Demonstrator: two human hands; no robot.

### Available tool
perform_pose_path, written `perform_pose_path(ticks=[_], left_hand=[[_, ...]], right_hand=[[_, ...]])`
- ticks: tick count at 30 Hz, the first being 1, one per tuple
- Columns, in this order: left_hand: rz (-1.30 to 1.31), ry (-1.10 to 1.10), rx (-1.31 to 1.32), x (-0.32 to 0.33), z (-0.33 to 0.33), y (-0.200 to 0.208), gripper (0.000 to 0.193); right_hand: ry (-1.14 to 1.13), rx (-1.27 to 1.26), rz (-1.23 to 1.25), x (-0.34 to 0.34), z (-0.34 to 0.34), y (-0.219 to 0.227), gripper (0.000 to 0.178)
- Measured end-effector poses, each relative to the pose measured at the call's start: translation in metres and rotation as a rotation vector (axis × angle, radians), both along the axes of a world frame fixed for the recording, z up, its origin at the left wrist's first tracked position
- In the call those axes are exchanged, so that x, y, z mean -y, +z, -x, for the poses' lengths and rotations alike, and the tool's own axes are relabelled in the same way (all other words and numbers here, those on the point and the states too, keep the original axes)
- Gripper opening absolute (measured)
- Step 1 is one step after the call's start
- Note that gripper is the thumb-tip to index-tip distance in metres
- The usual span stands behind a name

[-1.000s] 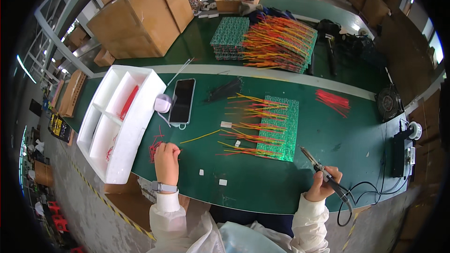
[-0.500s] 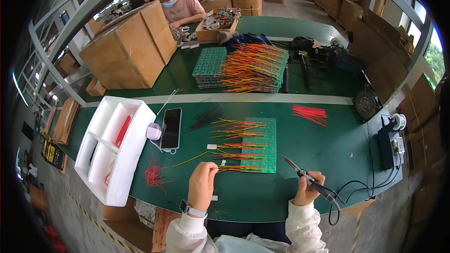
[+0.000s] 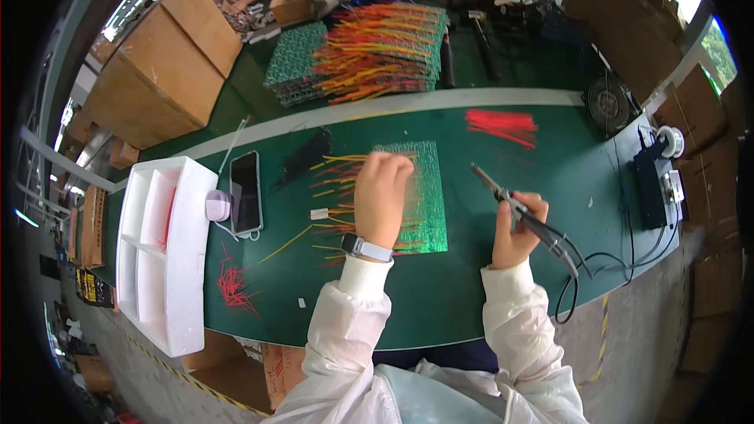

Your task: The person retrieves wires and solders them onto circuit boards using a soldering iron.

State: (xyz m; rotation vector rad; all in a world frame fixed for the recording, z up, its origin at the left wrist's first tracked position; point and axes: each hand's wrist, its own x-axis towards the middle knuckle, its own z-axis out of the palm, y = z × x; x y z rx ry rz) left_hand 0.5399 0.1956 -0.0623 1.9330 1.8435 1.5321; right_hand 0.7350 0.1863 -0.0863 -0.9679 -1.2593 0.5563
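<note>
The green tabletop (image 3: 487,298) carries everything here, and a second green bench lies beyond a pale strip at the far side. One green circuit board (image 3: 424,196) lies flat in the middle, its long axis running near to far, with yellow and red wire leads (image 3: 334,188) fanning off its left edge. The left hand (image 3: 382,192) rests over the board's left half, fingers curled downward onto the leads; whether its grip pinches a wire or merely presses I cannot tell, since the back of the hand hides the fingertips. The right hand (image 3: 518,228) sits just right of the board, its grip closed around one soldering iron (image 3: 510,200). The iron's long axis slants from the hand up and left, its tip pointing towards the board's far right corner but apart from it. So the left hand is on the board, and the right hand, with the tool, is beside it.

To the left stand one white compartment tray (image 3: 169,259), one dark phone (image 3: 245,192) and one small pale round tape roll (image 3: 217,206) touching the phone. Two loose bunches of red wires (image 3: 234,286) lie on the tabletop: one near left, one far right. A stack of wired boards (image 3: 369,51) sits on the far bench.
</note>
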Motion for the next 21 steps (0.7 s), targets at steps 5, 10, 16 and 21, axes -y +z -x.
perform_pose_path(ticks=[5,10,16,21], left_hand=[[-0.022,-0.043,-0.219,-0.011,0.007,0.005,0.006],[0.078,-0.12,-0.234,-0.021,0.007,0.002,0.008],[0.105,-0.187,-0.306,-0.043,0.014,0.0,0.007],[0.153,-0.296,-0.274,-0.047,0.016,-0.005,0.009]], right_hand=[[0.096,0.108,-0.055,-0.035,0.01,0.007,0.024],[0.079,0.077,-0.041,-0.04,0.007,0.001,0.024],[0.094,0.093,-0.058,-0.061,0.008,0.003,0.024],[0.108,0.042,-0.001,-0.058,0.008,0.006,0.022]])
